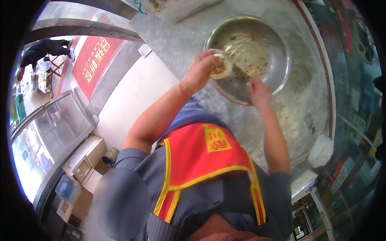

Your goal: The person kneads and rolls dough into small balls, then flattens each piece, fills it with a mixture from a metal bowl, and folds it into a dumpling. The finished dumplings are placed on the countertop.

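My left hand (206, 64) holds a round dough wrapper (228, 70) with crumbly brown filling (217, 69) on it, above the left rim of a wide stainless steel bowl (285, 64). Fingers curl around the wrapper's edge. My right hand (260, 92) is closed at the near side of the bowl. It grips the end of a thin, dark spatula-like tool (239, 73), whose blade points toward the wrapper; its exact shape is blurred. Remnants of filling (256, 70) cling to the bowl's bottom and wall.
Several pale dough pieces (288, 120) lie on the floured worktop (241, 135), right of my right forearm. A white plastic bag (321, 150) sits near the worktop's edge. Glass panels (355, 114) border the right side. At far left, another person (45, 52) bends over outside.
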Demonstrator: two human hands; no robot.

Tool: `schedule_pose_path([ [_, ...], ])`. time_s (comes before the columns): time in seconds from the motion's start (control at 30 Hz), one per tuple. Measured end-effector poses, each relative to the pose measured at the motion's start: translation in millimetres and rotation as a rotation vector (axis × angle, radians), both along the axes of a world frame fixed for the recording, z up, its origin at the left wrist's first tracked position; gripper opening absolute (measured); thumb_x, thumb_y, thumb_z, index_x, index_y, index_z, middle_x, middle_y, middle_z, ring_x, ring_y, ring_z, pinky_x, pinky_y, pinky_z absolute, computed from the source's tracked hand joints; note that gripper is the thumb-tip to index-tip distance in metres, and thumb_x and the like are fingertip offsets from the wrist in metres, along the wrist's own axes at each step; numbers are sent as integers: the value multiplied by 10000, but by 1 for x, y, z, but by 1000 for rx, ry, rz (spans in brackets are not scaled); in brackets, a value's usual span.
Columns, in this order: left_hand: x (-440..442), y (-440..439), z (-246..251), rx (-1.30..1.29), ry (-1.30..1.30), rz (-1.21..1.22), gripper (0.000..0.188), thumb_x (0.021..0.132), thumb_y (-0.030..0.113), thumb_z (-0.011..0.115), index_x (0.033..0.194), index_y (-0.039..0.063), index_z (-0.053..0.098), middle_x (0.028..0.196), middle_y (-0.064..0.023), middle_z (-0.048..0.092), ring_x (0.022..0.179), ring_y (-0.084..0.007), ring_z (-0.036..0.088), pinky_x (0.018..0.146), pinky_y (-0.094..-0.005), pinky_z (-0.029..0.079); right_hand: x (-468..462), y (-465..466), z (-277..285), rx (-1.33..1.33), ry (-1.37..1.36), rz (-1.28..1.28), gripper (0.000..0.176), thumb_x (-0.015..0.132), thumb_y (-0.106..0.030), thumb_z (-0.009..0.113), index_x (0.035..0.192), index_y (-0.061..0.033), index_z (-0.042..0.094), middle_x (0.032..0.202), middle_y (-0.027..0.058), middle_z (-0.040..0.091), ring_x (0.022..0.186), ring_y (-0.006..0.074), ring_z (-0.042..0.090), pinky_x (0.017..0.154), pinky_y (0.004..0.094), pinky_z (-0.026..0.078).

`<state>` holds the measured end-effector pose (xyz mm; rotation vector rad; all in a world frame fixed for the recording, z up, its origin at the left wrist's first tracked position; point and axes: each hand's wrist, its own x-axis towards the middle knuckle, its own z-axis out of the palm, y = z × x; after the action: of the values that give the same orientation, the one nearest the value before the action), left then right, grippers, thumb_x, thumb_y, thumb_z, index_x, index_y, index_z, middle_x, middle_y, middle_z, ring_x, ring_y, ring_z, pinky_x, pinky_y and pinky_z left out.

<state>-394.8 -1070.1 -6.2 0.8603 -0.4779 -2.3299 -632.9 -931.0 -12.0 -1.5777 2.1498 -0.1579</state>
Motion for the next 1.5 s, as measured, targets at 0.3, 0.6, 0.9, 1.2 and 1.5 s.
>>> schedule_pose_path([
  [0.3,-19,10,21,-15,-120,-109,235,985,105,702,1188,16,626,1073,-89,684,950,-193,707,824,-329,594,34,-29,28,-269,-1040,-245,175,987,-164,726,1081,-17,714,972,24,699,808,114,635,745,286,525],
  [0.6,-15,11,10,-686,-420,-435,385,1011,146,633,1376,29,601,1089,-61,670,966,-131,662,849,-288,555,30,-21,14,-239,-1298,-269,111,981,-101,712,1060,-25,691,920,-4,656,835,66,589,731,244,491],
  [0.9,-12,-2,33,-550,-439,-838,446,1079,185,507,1470,-27,540,1340,-91,613,1212,-173,591,1061,-325,470,26,-11,4,-293,-1383,-161,167,974,-139,730,1083,-18,692,989,32,713,875,113,638,781,288,530],
  [1.2,-29,-20,36,-706,-445,-1118,692,1046,224,571,1650,77,267,1365,-101,612,1224,-193,585,1028,-322,470,14,-9,15,-172,-1326,-122,162,1001,-125,696,1123,-19,692,919,-15,676,796,55,583,700,250,485],
  [1.5,-25,5,7,18,-88,-544,459,996,210,669,1304,-122,601,1190,-145,693,1073,-209,672,940,-340,540,3,-15,20,-188,-1381,-263,247,986,-122,719,1199,-13,660,1004,-17,666,880,44,600,769,232,504],
])
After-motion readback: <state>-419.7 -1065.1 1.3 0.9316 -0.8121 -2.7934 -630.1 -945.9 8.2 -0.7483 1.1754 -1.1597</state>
